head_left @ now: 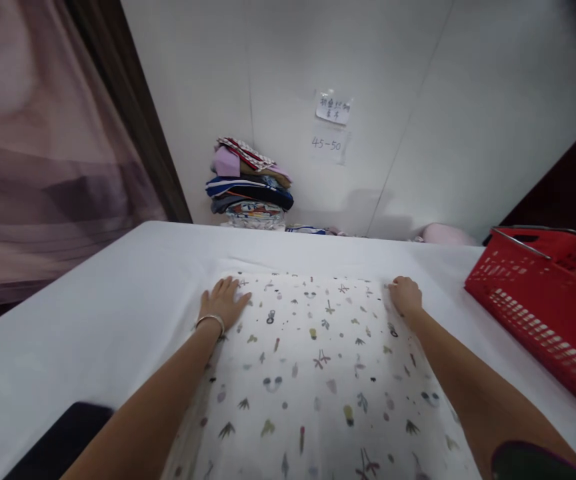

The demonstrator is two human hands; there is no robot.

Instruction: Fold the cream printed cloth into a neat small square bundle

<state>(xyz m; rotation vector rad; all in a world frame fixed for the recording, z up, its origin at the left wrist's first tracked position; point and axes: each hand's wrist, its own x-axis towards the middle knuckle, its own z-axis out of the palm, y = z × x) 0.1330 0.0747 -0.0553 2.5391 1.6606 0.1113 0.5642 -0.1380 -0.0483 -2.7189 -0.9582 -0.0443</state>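
Observation:
A white cloth printed with small leaves, twigs and faces lies spread over the table, running from near my body to its far edge. My left hand rests flat on its far left corner, fingers spread; a silver bangle circles that wrist. At the far right corner, my right hand is closed, with its fingertips pinching the cloth's edge. The near end of the cloth runs out of the picture at the bottom.
A red plastic basket with a metal handle stands on the white table at right. A dark flat object lies near left. Folded fabrics are stacked behind the far edge, against a wall with paper signs. A pink curtain hangs left.

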